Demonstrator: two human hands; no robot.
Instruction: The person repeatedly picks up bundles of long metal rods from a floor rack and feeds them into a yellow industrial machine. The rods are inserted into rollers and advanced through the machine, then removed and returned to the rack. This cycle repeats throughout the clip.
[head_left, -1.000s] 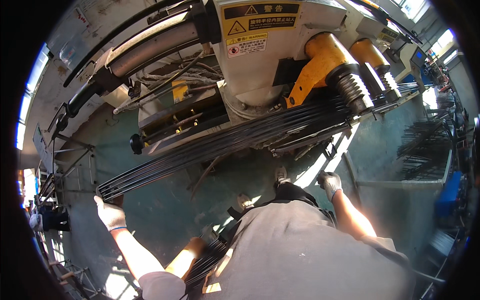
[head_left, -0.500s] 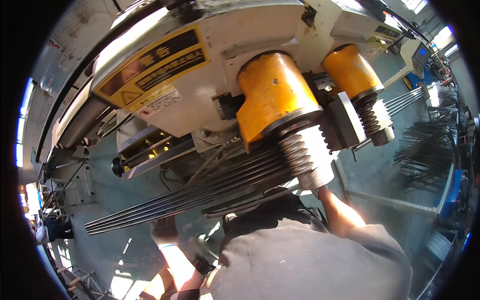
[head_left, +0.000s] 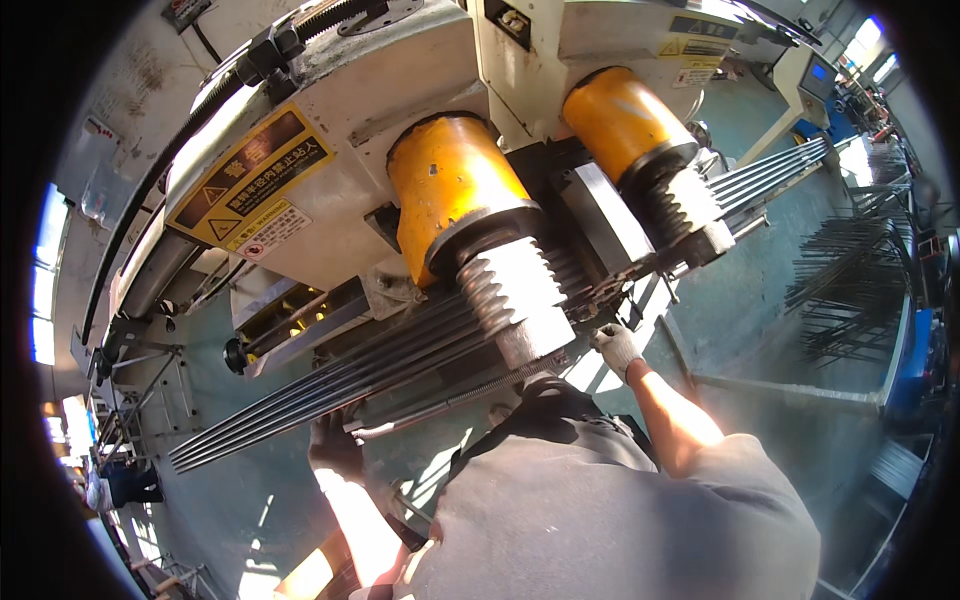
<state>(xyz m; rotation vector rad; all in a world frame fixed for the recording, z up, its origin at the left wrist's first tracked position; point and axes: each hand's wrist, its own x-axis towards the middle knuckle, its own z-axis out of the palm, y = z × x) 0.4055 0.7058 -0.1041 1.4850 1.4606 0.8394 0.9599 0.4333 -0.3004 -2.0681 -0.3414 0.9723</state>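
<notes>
Has the right hand in a pale knit glove with fingers curled in, just below some dark fittings at the lower edge of the machine; cannot tell whether gripping any of them. Has the left hand in deep shade, right under a bundle of rods and beside the left end of a coil-wrapped bar; cannot tell whether clasping either one or let go of both. Has that bundle slanting across in front, with free ends out past the left hand over the floor, then passing behind the nearer roller and on toward the upper right. Stands close in, with only a narrow gap in view between that roller's blunt end and dark trousers. Has wider room at the right, edged by a pale rail and a tangled heap of thin rods. Shows round, dark metal with bright streaks in the bundle, tight spring-like turns on the bar, and deep grooves around the nearer roller and the farther roller. Above these, shows scuffed orange paint on the rounded left housing and right housing, with a flat, pale metal block between the rollers. Farther left, shows a yellow-and-black warning label on worn off-white panelling.
</notes>
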